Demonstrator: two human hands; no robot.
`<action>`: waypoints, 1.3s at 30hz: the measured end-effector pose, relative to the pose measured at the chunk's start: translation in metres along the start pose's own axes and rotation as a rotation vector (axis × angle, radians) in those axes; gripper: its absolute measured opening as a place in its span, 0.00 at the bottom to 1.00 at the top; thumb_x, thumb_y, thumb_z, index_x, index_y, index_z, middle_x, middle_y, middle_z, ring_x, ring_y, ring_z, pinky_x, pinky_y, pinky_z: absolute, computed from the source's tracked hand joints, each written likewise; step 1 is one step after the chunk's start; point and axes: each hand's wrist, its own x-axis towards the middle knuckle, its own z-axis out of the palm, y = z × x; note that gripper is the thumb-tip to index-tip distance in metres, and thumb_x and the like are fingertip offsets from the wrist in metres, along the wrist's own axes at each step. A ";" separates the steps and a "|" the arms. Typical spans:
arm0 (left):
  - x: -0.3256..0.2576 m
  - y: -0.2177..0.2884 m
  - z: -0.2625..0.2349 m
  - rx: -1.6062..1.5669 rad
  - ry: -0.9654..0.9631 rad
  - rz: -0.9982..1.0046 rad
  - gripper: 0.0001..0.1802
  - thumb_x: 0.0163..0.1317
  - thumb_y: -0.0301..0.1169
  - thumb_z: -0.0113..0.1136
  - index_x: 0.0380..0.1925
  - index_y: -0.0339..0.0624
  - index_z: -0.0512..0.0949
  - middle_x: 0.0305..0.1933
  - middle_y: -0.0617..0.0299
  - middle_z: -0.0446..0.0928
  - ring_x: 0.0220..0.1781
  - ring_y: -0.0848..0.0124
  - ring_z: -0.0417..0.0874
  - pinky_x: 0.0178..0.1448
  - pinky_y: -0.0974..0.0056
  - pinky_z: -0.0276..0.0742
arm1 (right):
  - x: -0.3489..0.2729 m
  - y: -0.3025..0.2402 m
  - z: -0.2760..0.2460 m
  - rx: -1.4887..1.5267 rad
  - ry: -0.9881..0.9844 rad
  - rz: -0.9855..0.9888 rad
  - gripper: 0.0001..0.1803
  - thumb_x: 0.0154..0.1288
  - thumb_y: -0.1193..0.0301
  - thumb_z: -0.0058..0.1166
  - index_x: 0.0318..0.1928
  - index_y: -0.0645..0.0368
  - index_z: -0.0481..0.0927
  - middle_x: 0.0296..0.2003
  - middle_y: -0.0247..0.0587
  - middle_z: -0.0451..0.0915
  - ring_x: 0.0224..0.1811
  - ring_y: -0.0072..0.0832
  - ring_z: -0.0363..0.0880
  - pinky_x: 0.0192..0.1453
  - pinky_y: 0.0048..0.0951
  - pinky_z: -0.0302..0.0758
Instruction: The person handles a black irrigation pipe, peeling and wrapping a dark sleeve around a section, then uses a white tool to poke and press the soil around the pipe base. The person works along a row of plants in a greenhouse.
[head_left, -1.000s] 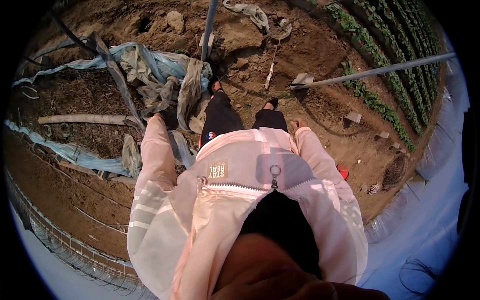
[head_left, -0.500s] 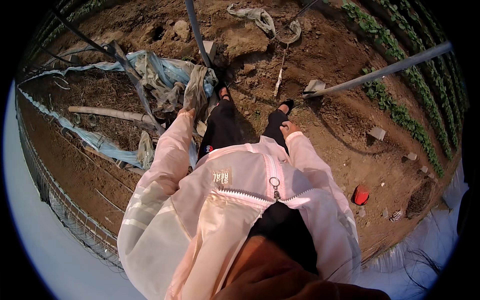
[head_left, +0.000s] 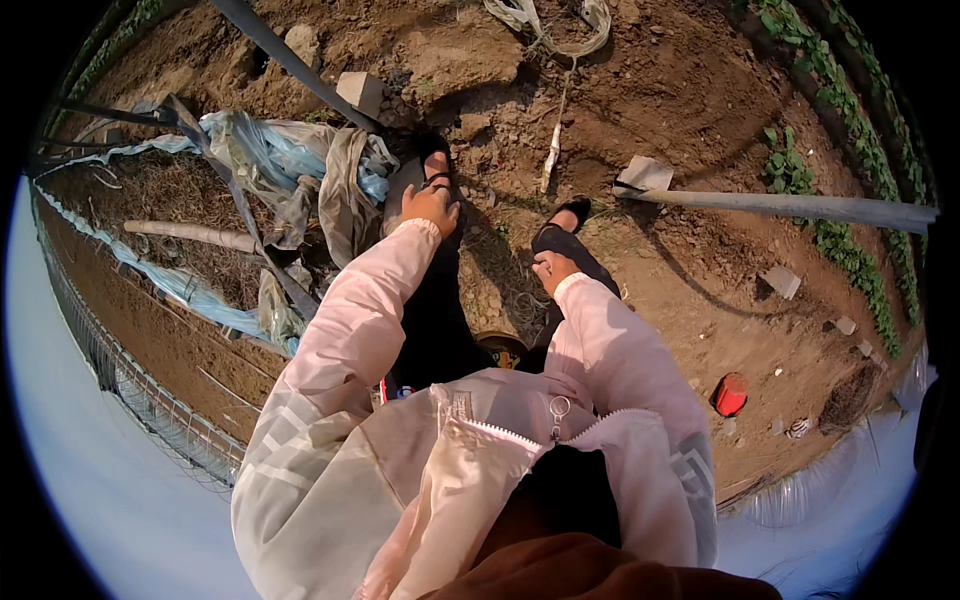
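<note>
Since the earlier frame the view has tipped further forward, so both feet and the crumpled plastic sheeting now sit higher and larger in the picture, and the left hand has stretched down toward the left foot.

That left hand lies just beside the dark sandal and close to the grey-brown edge of the sheeting; its fingers are curled, but whether they grip the sheeting or only rest against it cannot be told from here. The right hand is loosely closed against the dark trouser leg above the right shoe, holding nothing that shows. Both arms wear pale pink sleeves of a zipped jacket.

The sheeting, a heap of translucent blue and dirty grey film, lies on bare brown soil to the person's left, tangled with a dark metal pipe and thin rods. A pale wooden stick lies on dry straw farther left. To the right a long grey pole stretches across the ground, ending near a flat pale stone. A red can stands on the soil lower right, near white plastic film. A row of green plants runs along the right edge, and a wire mesh fence curves along the left. A whitish rope lies at the top.
</note>
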 end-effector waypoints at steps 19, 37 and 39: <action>0.119 0.012 -0.046 0.101 0.111 0.256 0.42 0.52 0.39 0.73 0.68 0.44 0.70 0.57 0.55 0.77 0.70 0.55 0.72 0.80 0.35 0.43 | 0.463 -0.175 -0.218 -0.275 1.302 -0.937 0.34 0.65 0.57 0.64 0.65 0.63 0.73 0.58 0.53 0.79 0.61 0.52 0.76 0.68 0.47 0.71; -0.002 -0.017 0.005 0.145 0.507 0.378 0.28 0.59 0.34 0.60 0.59 0.33 0.76 0.48 0.48 0.79 0.67 0.52 0.74 0.82 0.34 0.39 | 0.367 -0.282 -0.309 0.027 0.868 -0.761 0.17 0.66 0.68 0.54 0.45 0.73 0.81 0.41 0.50 0.86 0.43 0.39 0.86 0.51 0.40 0.81; -0.005 -0.019 0.015 0.147 0.544 0.436 0.26 0.60 0.35 0.61 0.57 0.33 0.77 0.44 0.49 0.79 0.66 0.52 0.75 0.83 0.35 0.39 | 0.297 -0.280 -0.312 0.141 0.766 -0.876 0.16 0.67 0.69 0.54 0.45 0.72 0.81 0.41 0.49 0.86 0.42 0.38 0.86 0.51 0.40 0.82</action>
